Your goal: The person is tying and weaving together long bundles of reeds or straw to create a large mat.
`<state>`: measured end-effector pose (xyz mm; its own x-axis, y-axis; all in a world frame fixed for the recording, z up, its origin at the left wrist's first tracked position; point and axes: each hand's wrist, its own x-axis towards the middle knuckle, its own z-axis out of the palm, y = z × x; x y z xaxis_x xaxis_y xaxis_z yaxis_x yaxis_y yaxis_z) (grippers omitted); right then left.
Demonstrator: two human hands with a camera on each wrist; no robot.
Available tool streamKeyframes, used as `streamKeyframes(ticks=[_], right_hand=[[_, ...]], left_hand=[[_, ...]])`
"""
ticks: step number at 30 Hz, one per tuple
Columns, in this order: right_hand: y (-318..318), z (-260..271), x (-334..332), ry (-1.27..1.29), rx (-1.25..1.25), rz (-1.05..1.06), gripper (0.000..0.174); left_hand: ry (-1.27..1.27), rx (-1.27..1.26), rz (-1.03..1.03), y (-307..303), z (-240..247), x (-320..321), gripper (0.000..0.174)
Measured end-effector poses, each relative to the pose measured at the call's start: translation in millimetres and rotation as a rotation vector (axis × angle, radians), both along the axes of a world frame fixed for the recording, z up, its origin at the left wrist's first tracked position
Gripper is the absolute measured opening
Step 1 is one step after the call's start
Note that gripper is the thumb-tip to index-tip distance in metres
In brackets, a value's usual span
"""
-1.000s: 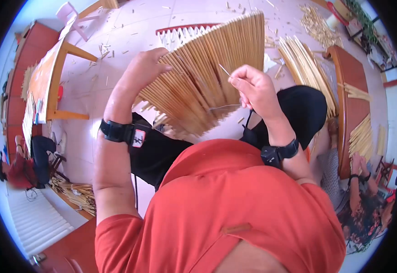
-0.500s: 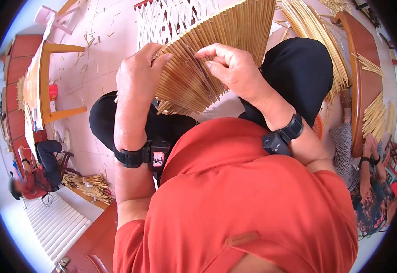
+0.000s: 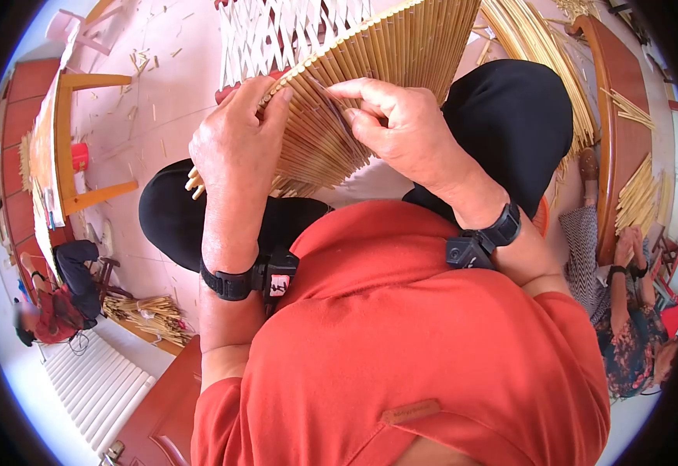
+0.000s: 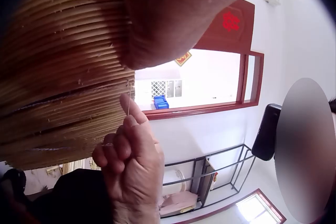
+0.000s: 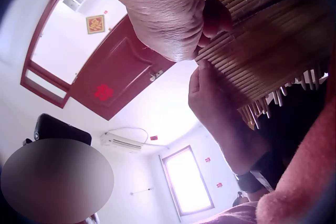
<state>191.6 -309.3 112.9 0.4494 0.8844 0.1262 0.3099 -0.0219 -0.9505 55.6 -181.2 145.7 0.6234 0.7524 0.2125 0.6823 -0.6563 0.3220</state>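
A mat (image 3: 409, 46) of thin straw-coloured stalks, laid side by side and fanning out, stands tilted in front of the person's knees. My left hand (image 3: 238, 144) grips its left edge, thumb on the near face and fingers going behind, where they are hidden. At the mat's face, close to that edge, my right hand (image 3: 412, 128) pinches a thin needle (image 4: 129, 103) between thumb and forefinger. Its remaining fingers curl in toward the palm. In the left wrist view the needle points up toward the stalk ends.
White lattice with a red rail (image 3: 269, 39) stands behind the mat. Long loose stalks (image 3: 537, 54) lie to the right, beside a red-brown bench (image 3: 622, 132). A wooden table (image 3: 63, 140) is at left. One person sits at each side; stalk scraps litter the floor.
My right hand has come left from out in front of the mat, bringing the needle to the stalks near my left hand. The left hand keeps its grip on the edge.
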Motion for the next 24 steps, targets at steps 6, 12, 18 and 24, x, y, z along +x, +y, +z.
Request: streamKeyframes(ticks=[6,12,18,24], right_hand=[[2.4,0.6,-3.4,-0.022,-0.016,0.023,0.023],[2.9,1.0,-4.7,0.006,-0.055,0.012,0.022],[3.3,1.1,-3.7,-0.003,-0.061,0.015,0.023],[3.9,1.6,-4.0,-0.007,-0.068,0.011,0.022]], left_hand=[[-0.024,-0.009,0.010,-3.4,1.2,1.6,0.017],[-0.056,0.002,-0.008,-4.4,0.4,1.2,0.017],[-0.043,0.017,-0.010,-4.8,-0.8,2.4,0.018],[-0.035,0.031,-0.021,-5.0,-1.6,2.7,0.018]])
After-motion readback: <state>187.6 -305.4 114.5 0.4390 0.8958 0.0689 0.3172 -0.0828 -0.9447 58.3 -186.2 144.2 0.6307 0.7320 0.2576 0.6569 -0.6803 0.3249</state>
